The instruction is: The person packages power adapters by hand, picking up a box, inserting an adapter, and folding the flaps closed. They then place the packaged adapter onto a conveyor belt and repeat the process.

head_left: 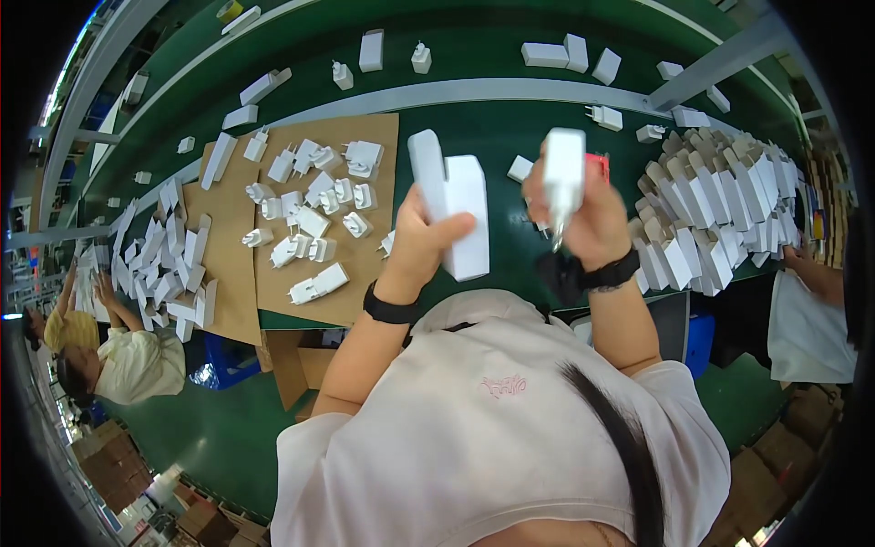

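Note:
My left hand point(421, 239) grips a slim white carton point(468, 219), its long flap raised at the far left edge. The thumb lies across the carton's front. To the right, my right hand point(597, 219) is closed around a white plug charger point(564, 164), prongs downward and slightly blurred. Behind that hand a bit of something red point(598, 164) shows. A small white block point(519, 169) lies on the green table just left of it. Each wrist wears a black band, and a dark blurred piece hangs below the right hand.
Several white chargers point(319, 191) lie scattered on brown cardboard point(378, 137) at left, with loose cartons point(169, 264) beyond. Rows of open cartons point(720, 205) are stacked at right. A raised shelf point(474, 89) runs along the back. Co-workers sit at both sides.

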A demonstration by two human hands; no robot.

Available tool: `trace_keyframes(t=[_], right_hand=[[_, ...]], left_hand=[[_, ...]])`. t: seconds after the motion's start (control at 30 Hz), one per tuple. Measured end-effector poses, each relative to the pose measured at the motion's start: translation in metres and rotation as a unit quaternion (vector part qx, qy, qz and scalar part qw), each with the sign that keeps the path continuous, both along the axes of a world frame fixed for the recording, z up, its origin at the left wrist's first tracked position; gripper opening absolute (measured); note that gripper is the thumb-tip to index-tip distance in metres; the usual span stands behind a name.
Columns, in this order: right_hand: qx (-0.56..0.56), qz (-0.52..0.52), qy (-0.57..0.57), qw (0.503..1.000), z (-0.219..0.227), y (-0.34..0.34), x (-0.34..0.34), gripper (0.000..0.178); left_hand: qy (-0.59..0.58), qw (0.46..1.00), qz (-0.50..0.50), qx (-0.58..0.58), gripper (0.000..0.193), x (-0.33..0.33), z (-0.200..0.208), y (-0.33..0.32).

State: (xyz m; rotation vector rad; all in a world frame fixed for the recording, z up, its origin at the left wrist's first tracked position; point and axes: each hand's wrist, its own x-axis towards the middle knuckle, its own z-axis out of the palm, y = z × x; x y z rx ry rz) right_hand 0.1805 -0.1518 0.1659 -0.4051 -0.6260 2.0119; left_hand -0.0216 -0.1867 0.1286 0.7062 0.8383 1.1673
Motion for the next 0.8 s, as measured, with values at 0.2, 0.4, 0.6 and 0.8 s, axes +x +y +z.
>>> trace_keyframes(t=[0.2, 0.4, 0.6, 0.8], right_hand=[[-0.028, 0.012, -0.024, 0.999, -0.025, -0.024, -0.03, 0.052], [0.028, -0.07, -0.038, 0.996, -0.024, -0.01, -0.024, 0.05], [0.164, -0.173, -0.202, 0.95, 0.016, 0.008, -0.017, 0.046], [0.298, -0.179, -0.356, 0.867, 0.011, 0.006, -0.023, 0.037]], left_hand=[[-0.222, 0.971, -0.031, -0.087, 0.056, 0.006, -0.003, -0.005], [0.03, 0.999, 0.001, -0.011, 0.066, 0.004, -0.006, -0.01], [0.143, 0.988, 0.034, 0.056, 0.055, 0.0, 0.0, -0.014], [0.319, 0.938, 0.037, 0.128, 0.05, -0.002, 0.015, -0.022]])
